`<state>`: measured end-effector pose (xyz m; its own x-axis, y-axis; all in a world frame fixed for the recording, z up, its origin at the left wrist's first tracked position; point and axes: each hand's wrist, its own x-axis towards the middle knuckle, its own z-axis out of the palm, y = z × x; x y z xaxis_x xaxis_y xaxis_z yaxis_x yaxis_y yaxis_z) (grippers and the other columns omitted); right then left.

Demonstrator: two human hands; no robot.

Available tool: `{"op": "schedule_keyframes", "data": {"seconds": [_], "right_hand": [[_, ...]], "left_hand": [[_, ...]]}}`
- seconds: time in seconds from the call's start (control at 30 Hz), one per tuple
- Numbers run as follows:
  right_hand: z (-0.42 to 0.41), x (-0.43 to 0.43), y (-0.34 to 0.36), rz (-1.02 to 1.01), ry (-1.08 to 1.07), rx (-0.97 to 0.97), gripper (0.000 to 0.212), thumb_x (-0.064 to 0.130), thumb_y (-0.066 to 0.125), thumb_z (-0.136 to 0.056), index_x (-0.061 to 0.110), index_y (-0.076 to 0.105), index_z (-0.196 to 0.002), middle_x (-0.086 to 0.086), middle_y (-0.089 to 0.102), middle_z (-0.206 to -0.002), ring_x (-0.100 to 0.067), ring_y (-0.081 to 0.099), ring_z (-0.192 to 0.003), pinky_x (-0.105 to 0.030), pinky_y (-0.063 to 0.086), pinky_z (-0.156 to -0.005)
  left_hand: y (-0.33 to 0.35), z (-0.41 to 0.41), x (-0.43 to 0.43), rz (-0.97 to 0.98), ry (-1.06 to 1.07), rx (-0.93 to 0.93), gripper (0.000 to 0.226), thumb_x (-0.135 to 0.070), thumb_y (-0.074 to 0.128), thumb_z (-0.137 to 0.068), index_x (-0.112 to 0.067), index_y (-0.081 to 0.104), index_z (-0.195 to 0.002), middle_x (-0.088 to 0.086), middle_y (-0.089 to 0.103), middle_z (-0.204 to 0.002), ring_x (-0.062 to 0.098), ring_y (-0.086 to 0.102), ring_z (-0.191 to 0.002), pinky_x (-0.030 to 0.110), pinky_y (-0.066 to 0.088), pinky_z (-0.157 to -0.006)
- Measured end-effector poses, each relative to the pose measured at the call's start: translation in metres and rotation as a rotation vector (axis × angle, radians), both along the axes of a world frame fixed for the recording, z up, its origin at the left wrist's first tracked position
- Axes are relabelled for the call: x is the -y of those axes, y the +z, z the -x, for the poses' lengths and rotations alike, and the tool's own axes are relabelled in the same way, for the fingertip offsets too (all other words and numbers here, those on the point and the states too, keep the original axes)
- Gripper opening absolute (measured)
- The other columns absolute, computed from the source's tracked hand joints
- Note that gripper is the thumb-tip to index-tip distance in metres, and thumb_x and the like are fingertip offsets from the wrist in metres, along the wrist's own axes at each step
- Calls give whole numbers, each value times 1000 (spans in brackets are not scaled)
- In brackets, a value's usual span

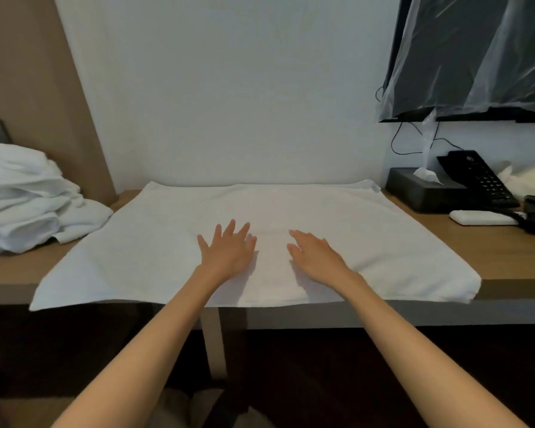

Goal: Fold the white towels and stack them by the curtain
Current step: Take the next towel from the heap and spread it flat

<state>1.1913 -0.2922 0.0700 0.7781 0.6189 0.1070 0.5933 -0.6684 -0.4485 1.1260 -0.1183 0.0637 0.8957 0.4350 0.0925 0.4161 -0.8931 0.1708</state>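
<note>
A white towel (130,251) lies spread flat over the wooden desk (491,251), its near edge hanging just over the front. My left hand (229,250) rests flat on the towel's middle with fingers spread. My right hand (317,254) lies on the towel just to the right, fingers straight and pointing away from me. A heap of unfolded white towels (25,199) sits at the desk's left end.
At the right stand a dark tissue box (420,193), a black desk phone (482,180), a white flat object (479,217) and more white cloth (528,177). A plastic-covered screen (476,57) hangs on the wall above. A wooden panel (37,88) flanks the left.
</note>
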Motion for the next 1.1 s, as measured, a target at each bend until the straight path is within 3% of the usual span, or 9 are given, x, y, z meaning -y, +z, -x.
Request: {"op": "schedule_keyframes", "data": {"seconds": [0.1,0.17,0.37,0.53,0.63,0.77,0.87,0.97,1.1], "right_hand": [[1,-39,-13,293,76,-41,50,47,13,-102,39,6,-151,7,-1,-161,-27,-6,-147,-63,-9,-109],[0,-48,-24,333,46,10,50,57,6,-97,51,0,-147,13,-8,-159,-27,-13,-146,-70,-15,-102],[-5,-45,-38,292,-20,97,54,69,3,-90,58,1,-143,16,-6,-159,-22,-9,-147,-68,-14,-104],[-4,-47,-37,279,-36,118,53,68,5,-91,58,3,-144,16,-4,-159,-22,-6,-148,-68,-10,-105],[-4,-46,-37,277,-45,108,53,68,6,-91,59,4,-143,16,-3,-159,-21,-6,-148,-68,-10,-106],[-1,-46,-36,272,-49,100,53,68,6,-91,58,4,-143,16,-3,-159,-21,-5,-148,-67,-9,-106],[-1,-46,-35,266,-51,106,52,67,7,-92,58,5,-144,16,-2,-159,-21,-4,-148,-67,-8,-107],[0,-47,-34,253,-61,105,52,65,9,-93,57,8,-144,15,0,-160,-21,-2,-148,-66,-7,-108],[5,-53,-34,223,-102,101,49,60,13,-96,54,15,-145,13,6,-160,-24,2,-148,-65,-4,-110]], "left_hand": [[-13,21,-27,52,50,24,54,-51,12,-99,-34,12,-151,-1,8,-160,24,7,-147,57,-3,-113],[-22,37,-44,48,67,31,55,-55,8,-97,-39,14,-150,-5,8,-160,18,5,-147,53,-6,-115],[-23,79,-106,17,240,-22,57,-59,13,-95,-42,11,-149,-7,0,-161,19,-1,-148,52,-6,-115],[-22,114,-151,-28,326,-69,54,-44,12,-98,-33,13,-151,3,1,-161,32,3,-146,49,6,-117],[-21,116,-148,36,371,48,52,-43,16,-100,-33,18,-151,8,10,-160,30,11,-146,43,5,-118],[-22,127,-135,-39,339,303,44,-32,29,-101,-25,42,-143,5,37,-151,22,28,-140,42,0,-118],[-30,153,-132,16,393,620,44,-28,42,-99,-22,41,-143,4,30,-153,20,17,-145,47,-5,-116],[-41,178,-126,204,578,855,60,-35,52,-95,-23,28,-149,7,14,-158,26,6,-146,51,5,-116],[-54,198,-130,908,855,1044,89,-42,67,-85,-23,11,-151,12,15,-155,33,17,-142,49,25,-113]]}}
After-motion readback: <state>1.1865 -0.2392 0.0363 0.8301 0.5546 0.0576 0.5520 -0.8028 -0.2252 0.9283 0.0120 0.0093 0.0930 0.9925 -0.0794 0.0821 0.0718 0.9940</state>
